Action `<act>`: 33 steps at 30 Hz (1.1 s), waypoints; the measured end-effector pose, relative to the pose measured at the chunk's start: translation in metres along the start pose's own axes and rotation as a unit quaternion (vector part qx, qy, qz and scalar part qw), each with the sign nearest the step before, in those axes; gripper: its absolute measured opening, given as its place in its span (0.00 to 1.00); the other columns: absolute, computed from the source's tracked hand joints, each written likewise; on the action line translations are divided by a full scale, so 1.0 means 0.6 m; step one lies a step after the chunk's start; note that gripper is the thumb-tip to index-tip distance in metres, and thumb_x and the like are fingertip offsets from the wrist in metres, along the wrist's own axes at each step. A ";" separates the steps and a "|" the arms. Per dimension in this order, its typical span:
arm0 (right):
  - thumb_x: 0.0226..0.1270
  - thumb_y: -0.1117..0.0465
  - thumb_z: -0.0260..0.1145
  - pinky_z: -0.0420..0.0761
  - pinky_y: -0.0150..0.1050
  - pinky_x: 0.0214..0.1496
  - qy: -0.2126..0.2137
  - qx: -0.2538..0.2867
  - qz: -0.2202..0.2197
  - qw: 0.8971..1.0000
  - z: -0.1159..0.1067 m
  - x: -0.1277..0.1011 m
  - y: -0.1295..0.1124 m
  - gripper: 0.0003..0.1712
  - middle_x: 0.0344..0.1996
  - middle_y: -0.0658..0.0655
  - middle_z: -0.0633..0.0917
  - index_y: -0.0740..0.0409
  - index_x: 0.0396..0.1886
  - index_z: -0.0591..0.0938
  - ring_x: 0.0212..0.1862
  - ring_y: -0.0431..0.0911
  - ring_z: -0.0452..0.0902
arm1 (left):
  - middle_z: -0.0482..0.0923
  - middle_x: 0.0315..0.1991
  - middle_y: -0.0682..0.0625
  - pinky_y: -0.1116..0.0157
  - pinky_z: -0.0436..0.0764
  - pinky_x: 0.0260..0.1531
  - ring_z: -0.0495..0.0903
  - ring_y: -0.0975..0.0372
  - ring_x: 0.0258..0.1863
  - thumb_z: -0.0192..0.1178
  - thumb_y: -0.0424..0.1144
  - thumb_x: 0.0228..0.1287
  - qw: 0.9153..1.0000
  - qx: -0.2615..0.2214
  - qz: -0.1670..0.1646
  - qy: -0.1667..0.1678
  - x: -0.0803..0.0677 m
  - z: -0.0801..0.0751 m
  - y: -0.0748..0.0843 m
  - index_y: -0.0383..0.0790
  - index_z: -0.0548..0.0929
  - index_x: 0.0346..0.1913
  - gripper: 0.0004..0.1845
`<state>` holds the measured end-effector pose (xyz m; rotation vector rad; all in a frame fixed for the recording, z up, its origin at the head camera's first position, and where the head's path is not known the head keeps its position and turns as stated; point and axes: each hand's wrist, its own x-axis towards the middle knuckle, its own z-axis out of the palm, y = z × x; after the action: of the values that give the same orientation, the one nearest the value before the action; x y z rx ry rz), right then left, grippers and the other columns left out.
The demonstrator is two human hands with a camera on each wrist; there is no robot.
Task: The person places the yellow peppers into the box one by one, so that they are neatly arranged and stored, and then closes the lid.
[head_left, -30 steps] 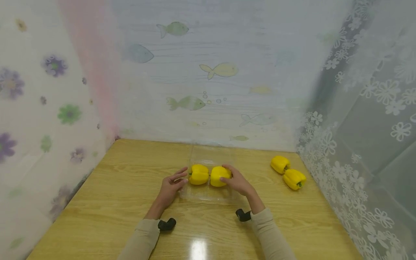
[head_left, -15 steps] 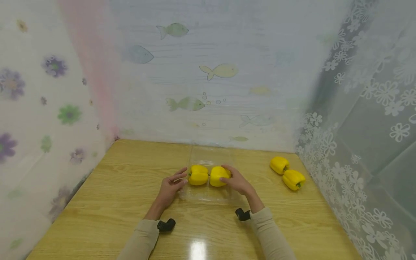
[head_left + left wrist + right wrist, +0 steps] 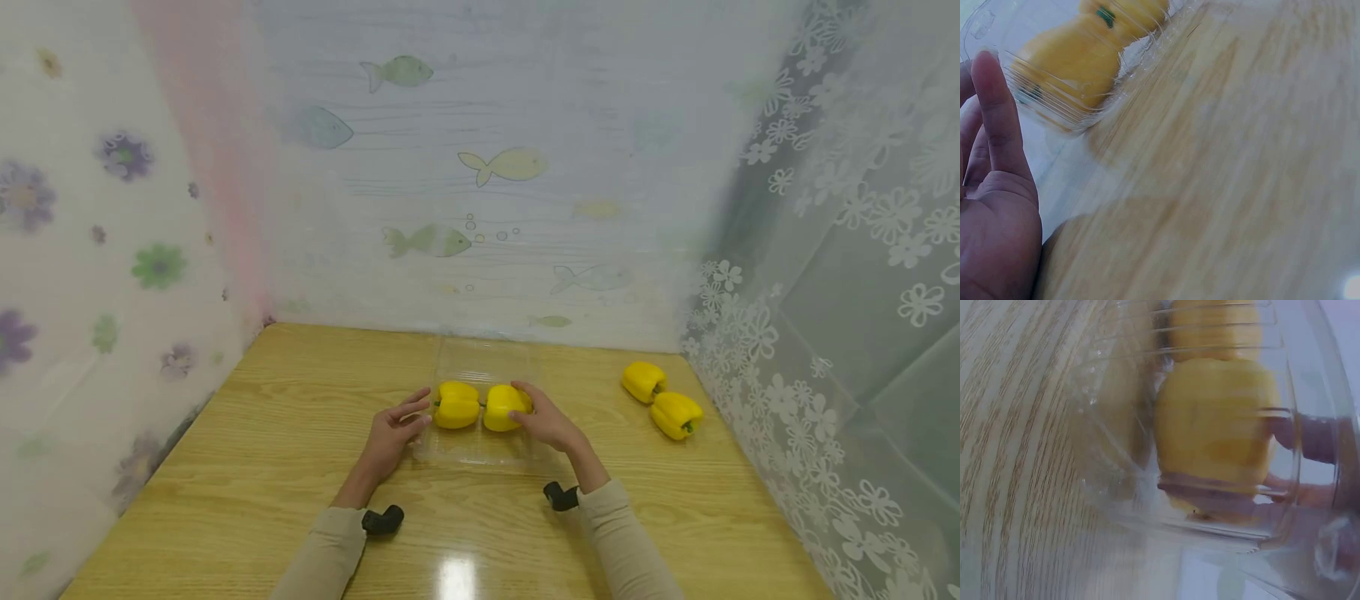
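A clear plastic clamshell box (image 3: 468,454) lies on the table with two yellow bell peppers side by side inside. My right hand (image 3: 552,422) grips the right bell pepper (image 3: 501,410), thumb on its near face and fingers over its far side. In the right wrist view this bell pepper (image 3: 1213,419) shows through the box wall, with my fingers against it. The left bell pepper (image 3: 457,406) lies with its green stem to the left. My left hand (image 3: 387,440) rests at the box's left side, fingers extended; in the left wrist view one finger (image 3: 999,119) stands right at the wall.
Two more yellow bell peppers (image 3: 643,382) lie at the table's back right. The box's lid (image 3: 483,357) stands raised toward the fish-patterned back curtain (image 3: 510,250). Black wrist devices (image 3: 383,521) stick out at both cuffs. Patterned curtains border the table's sides.
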<state>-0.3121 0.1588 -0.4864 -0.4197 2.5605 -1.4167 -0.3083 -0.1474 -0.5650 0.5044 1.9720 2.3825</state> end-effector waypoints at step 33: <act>0.76 0.64 0.61 0.56 0.65 0.75 -0.002 0.006 0.003 1.000 0.005 -0.005 -0.004 0.38 0.78 0.71 0.57 0.66 0.79 0.57 0.78 0.67 0.49 | 0.66 0.76 0.42 0.73 0.79 0.29 0.83 0.68 0.45 0.66 0.33 0.69 1.000 0.000 -0.002 0.003 -0.001 0.000 -0.002 0.24 0.78 0.63 0.24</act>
<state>-0.3083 0.1563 -0.4857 -0.4106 2.5479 -1.4264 -0.3081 -0.1474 -0.5661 0.4945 1.9730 2.3848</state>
